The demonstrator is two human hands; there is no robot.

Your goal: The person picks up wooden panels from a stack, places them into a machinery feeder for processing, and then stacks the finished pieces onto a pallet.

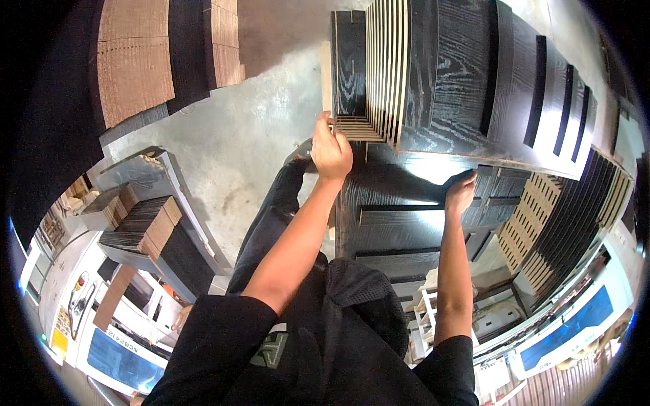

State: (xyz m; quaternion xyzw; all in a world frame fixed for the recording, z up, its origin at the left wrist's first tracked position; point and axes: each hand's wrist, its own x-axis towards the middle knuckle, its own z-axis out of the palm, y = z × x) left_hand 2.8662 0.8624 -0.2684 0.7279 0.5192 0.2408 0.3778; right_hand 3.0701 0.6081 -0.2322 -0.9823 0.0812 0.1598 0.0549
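Observation:
A black wood-grain panel (396, 233) with raised strips lies in front of my body. My left hand (330, 154) is closed at its far left corner, beside a stack of black panels (447, 74) with pale cut edges. Further right, my right hand (460, 194) has its fingers curled over the panel's right side, and its fingertips are partly hidden. A bright patch of light falls on the black surface between the two hands.
Brown-edged stacks of boards (135, 61) stand at the far left on the concrete floor (233, 176). Nearer on the left are more stacked boards (145, 227). To the right stands a pile of slotted dark pieces (575, 203). White machines with blue panels (125, 358) flank me.

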